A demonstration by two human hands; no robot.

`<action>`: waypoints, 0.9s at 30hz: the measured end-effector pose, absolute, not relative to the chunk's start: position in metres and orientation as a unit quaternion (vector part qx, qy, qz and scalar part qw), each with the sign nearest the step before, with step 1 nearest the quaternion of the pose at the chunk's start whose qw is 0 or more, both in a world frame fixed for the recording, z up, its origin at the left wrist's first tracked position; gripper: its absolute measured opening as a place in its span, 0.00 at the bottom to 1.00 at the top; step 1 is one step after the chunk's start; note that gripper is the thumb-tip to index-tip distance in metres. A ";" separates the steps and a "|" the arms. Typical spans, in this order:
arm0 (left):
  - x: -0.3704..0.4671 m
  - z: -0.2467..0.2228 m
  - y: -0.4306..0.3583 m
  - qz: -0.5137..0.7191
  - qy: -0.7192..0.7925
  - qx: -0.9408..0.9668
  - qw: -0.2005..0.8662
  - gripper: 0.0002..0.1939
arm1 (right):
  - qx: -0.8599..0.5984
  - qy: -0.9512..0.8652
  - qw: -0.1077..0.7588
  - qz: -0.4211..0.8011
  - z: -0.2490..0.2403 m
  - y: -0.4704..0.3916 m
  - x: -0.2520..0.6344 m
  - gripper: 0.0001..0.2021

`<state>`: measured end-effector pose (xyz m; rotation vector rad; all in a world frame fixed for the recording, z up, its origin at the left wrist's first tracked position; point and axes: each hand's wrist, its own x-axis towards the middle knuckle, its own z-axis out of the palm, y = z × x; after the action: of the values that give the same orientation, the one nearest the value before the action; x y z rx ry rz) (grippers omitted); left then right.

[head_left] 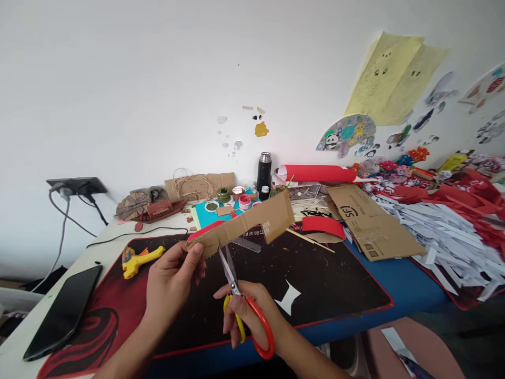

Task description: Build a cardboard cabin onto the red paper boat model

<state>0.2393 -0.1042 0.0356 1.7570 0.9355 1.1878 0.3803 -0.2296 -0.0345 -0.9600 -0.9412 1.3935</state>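
Note:
My left hand [173, 276] pinches the left end of a brown cardboard strip [248, 221], holding it up over the dark desk mat. The strip slants up to the right and has printed letters near its far end. In my right hand [252, 310] are scissors [232, 281] with one red and one yellow handle loop. Their blades point up, slightly apart, and the tips reach the strip's lower edge just right of my left fingers. Whether the blades have bitten into the cardboard, I cannot tell.
On the mat [315, 295] lie a yellow glue gun [142, 260], a white paper scrap [289, 297] and a ruler [246, 244]. A phone [63, 313] rests at left. Behind stand paint jars [223, 195] and a black flask [264, 173]. Flattened cardboard [374, 223] and paper strips [434, 226] lie right.

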 end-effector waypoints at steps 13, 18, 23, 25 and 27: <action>0.248 0.013 -0.109 0.444 0.369 0.633 0.515 0.17 | -0.415 -0.389 0.574 0.589 -0.048 -0.239 0.384 0.34; 0.247 0.014 -0.103 0.439 0.379 0.634 0.512 0.18 | -0.397 -0.389 0.576 0.600 -0.048 -0.238 0.386 0.35; 0.247 0.012 -0.093 0.422 0.371 0.617 0.551 0.18 | -0.411 -0.386 0.572 0.596 -0.047 -0.240 0.390 0.35; 0.247 0.014 -0.088 0.433 0.370 0.587 0.576 0.19 | -0.414 -0.381 0.587 0.583 -0.048 -0.242 0.393 0.33; 0.248 0.018 -0.085 0.452 0.365 0.553 0.597 0.20 | -0.413 -0.375 0.604 0.569 -0.049 -0.245 0.396 0.31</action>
<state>0.2477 -0.0845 0.0178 1.2825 0.8468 1.0493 0.3956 -0.2450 -0.0488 -0.9568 -0.8679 1.3174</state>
